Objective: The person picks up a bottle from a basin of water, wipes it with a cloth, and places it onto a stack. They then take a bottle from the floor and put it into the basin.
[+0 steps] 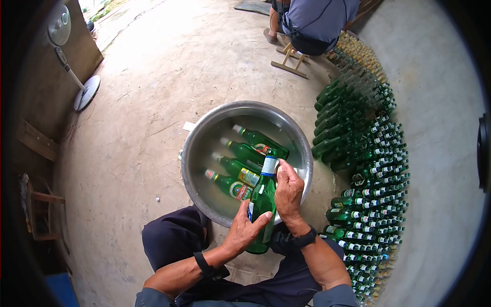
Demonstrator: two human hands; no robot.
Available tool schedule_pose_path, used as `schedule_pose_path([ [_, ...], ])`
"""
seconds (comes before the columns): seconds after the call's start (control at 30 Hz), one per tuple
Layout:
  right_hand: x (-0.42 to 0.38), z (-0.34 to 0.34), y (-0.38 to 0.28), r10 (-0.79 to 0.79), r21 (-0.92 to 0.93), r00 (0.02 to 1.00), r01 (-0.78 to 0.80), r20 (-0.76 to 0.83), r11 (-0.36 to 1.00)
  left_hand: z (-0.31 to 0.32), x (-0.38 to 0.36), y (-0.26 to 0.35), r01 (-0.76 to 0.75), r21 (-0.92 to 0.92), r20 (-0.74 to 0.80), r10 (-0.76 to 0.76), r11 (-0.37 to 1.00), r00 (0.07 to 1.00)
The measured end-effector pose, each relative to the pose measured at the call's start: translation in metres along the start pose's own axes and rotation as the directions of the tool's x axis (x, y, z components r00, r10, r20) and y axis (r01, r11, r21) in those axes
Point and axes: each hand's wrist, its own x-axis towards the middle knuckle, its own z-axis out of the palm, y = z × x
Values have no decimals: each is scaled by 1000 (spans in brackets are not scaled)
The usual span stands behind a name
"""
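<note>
A green glass beer bottle (263, 197) is tilted over the near rim of a metal basin, its neck pointing away from me. My left hand (243, 230) is wrapped round the body of this bottle, with the thumb across it. A pale paper label (269, 165) is on the bottle's neck. At that label the fingers of my right hand (289, 192) are pinched together on its right edge. Beneath, the basin (193, 187) holds cloudy water with several labelled green bottles (245, 152) lying in it.
Many green bottles (376, 199) are stacked along the grey wall (434, 153) at right. Another person (319, 23) sits on a wooden stool (291, 61) at the top. A standing fan (87, 92) is at upper left and a wooden chair (47, 215) at left.
</note>
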Motion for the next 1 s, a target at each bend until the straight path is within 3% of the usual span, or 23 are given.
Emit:
schedule_pose_path([
  [0.07,1,3,0,13,107,996,-4,-85,994,-1,0,-1,-3,-19,-6,3,1000,1000],
  [0.17,3,-2,-9,53,90,997,-49,-47,995,-3,3,-8,44,-34,-18,-44,998,999],
  [0.23,4,-1,-9,61,115,998,-56,-33,992,-3,4,-13,-77,54,-70,81,996,994],
  [0.33,7,0,-2,36,107,999,-38,15,994,-5,2,-17,-94,194,-66,109,976,992],
  [0.53,8,0,0,47,124,999,-46,-8,991,-6,4,-33,-94,257,-92,121,962,988],
  [0.83,11,-3,-3,34,47,999,-35,19,998,-8,4,-34,-48,291,-104,81,956,991],
  [1.0,16,-8,5,127,113,988,-137,93,984,-9,5,-37,-27,264,-103,56,964,993],
])
